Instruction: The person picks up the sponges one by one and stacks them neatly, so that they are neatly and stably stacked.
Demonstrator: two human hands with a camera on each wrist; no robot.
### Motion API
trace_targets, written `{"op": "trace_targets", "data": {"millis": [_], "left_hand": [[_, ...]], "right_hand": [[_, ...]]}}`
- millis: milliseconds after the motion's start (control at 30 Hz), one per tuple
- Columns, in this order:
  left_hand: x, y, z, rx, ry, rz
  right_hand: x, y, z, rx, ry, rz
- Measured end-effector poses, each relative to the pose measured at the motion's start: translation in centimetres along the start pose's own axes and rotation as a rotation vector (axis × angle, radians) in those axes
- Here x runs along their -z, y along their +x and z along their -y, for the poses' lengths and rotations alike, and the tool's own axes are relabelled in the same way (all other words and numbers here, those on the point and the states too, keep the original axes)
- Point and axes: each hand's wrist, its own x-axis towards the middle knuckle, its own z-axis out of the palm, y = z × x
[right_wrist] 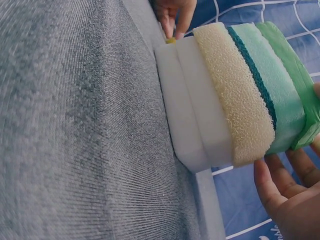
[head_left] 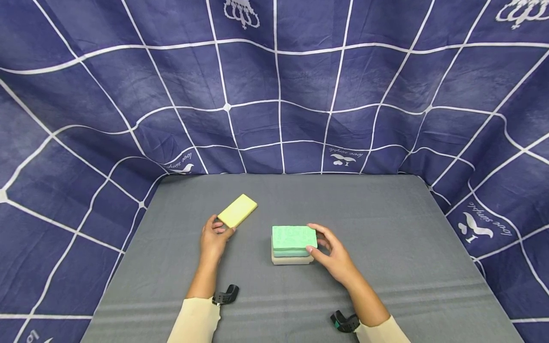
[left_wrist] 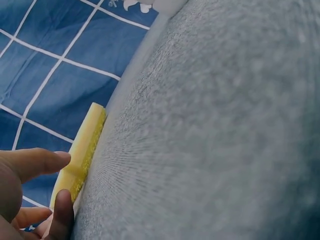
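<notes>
A yellow sponge [head_left: 238,211] lies flat on the left part of the table. My left hand [head_left: 213,243] is at its near end, thumb and fingers spread loosely beside the edge; in the left wrist view the fingertips overlap the sponge [left_wrist: 82,155]. Right of it stands a stack of sponges: two white blocks [right_wrist: 200,110] at the bottom, then a cream porous sponge [right_wrist: 240,100], a teal one with a dark scouring layer [right_wrist: 252,75], and a bright green sponge [head_left: 293,237] on top. My right hand [head_left: 336,259] holds the green sponge at its right end between thumb and index finger.
Grey cloth covers the table [head_left: 386,214]. A blue curtain with white grid lines [head_left: 300,85] hangs round the back and both sides. Dark wrist straps sit on the left wrist [head_left: 226,295] and the right wrist [head_left: 345,323].
</notes>
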Motion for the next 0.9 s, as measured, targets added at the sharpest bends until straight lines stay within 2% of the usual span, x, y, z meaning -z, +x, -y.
{"op": "trace_targets", "data": {"millis": [200, 400, 567, 900], "left_hand": [[-0.09, 0.27, 0.17, -0.016, -0.003, 0.003], [0.13, 0.4, 0.24, -0.032, 0.059, 0.012], [0.32, 0.55, 0.1, -0.057, 0.101, -0.01], [-0.1, 0.37, 0.26, -0.087, 0.12, -0.022]], "right_hand": [[0.01, -0.09, -0.09, 0.002, -0.003, 0.003], [-0.14, -0.02, -0.2, 0.007, -0.002, 0.01], [-0.31, 0.23, -0.12, 0.001, 0.014, 0.017], [-0.39, -0.07, -0.35, -0.02, 0.019, -0.005]]}}
